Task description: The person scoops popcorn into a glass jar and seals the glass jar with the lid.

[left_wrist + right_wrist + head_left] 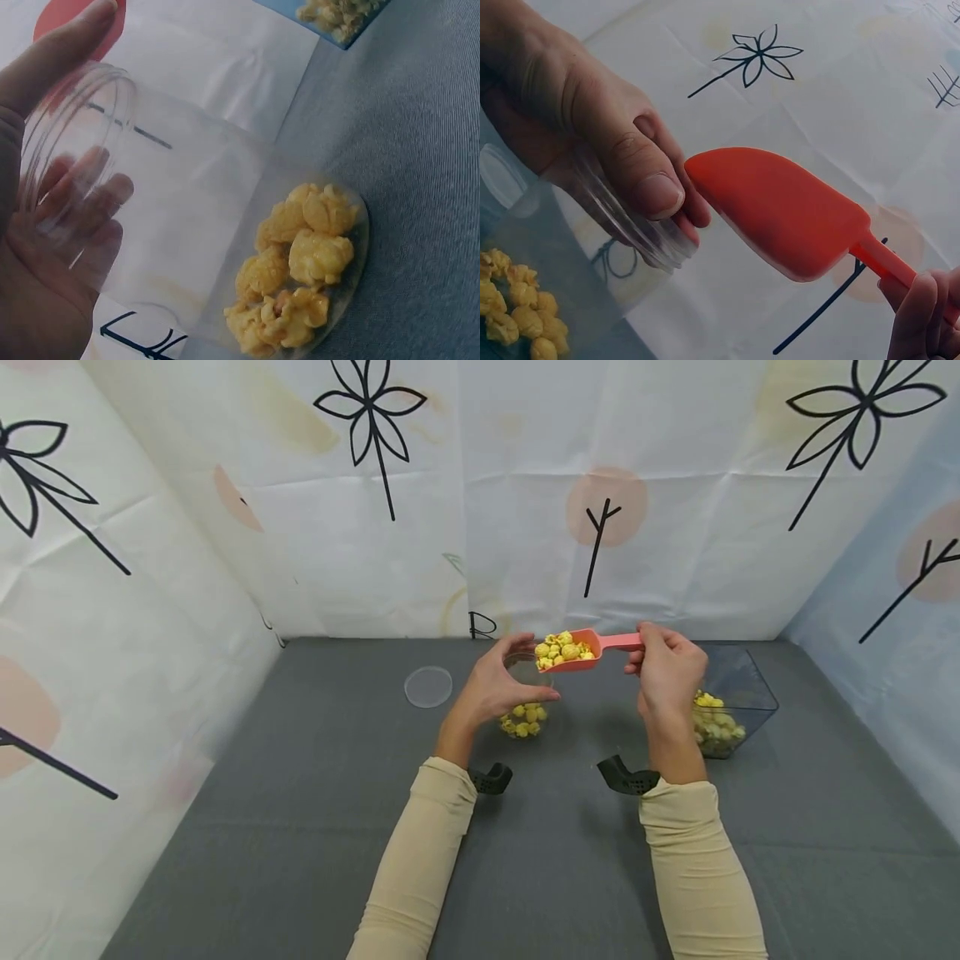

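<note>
My left hand grips a clear plastic jar around its threaded neck. Yellow popcorn covers the bottom of the jar, whose mouth has no lid on it. By its handle my right hand holds a red-orange scoop. Popcorn is heaped in the scoop's bowl, as the head view shows. The scoop's tip overlaps the jar's mouth in that view, near the left thumb. From the right wrist view only the scoop's underside shows, hiding its load.
A clear rectangular bin of popcorn stands to the right, partly behind the right hand. On the grey tabletop a round clear lid lies left of the jar. Patterned white cloth hangs behind and at both sides.
</note>
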`<action>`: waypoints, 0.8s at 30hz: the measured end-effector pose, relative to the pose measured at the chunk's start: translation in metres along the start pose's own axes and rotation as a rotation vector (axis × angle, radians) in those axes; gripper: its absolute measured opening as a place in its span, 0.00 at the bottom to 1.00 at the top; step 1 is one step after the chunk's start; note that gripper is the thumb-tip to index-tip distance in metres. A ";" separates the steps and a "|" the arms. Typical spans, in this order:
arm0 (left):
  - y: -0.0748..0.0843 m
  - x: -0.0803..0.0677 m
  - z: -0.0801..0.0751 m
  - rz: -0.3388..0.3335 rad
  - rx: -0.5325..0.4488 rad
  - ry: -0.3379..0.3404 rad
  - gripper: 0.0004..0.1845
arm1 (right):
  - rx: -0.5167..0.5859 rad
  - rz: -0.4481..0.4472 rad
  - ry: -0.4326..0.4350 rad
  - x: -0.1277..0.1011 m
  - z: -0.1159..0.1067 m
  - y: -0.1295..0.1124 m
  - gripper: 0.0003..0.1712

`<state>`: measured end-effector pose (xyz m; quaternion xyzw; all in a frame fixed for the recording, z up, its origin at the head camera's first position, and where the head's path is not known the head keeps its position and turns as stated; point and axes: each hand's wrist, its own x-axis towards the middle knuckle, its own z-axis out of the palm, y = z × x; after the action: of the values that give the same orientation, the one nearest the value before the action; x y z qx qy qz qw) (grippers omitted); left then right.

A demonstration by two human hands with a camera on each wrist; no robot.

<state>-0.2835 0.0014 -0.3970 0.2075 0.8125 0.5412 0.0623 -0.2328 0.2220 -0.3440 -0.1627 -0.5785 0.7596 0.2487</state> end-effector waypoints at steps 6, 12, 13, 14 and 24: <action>-0.002 0.001 -0.002 0.004 -0.007 -0.036 0.45 | -0.056 -0.016 -0.015 -0.001 0.001 0.003 0.11; -0.003 0.001 -0.004 0.011 -0.011 -0.053 0.47 | -0.061 -0.039 -0.021 -0.001 0.001 0.003 0.11; -0.003 0.001 -0.004 0.013 -0.010 -0.054 0.47 | -0.069 -0.044 -0.020 -0.001 0.001 0.004 0.11; -0.003 0.001 -0.004 0.015 -0.011 -0.056 0.47 | -0.072 -0.049 -0.020 -0.002 0.002 0.004 0.12; -0.006 0.003 -0.005 0.033 -0.041 -0.073 0.51 | -0.116 -0.145 -0.050 -0.005 0.005 0.004 0.11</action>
<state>-0.2892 -0.0042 -0.3999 0.2391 0.7950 0.5506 0.0873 -0.2319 0.2147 -0.3467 -0.1154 -0.6378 0.7087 0.2785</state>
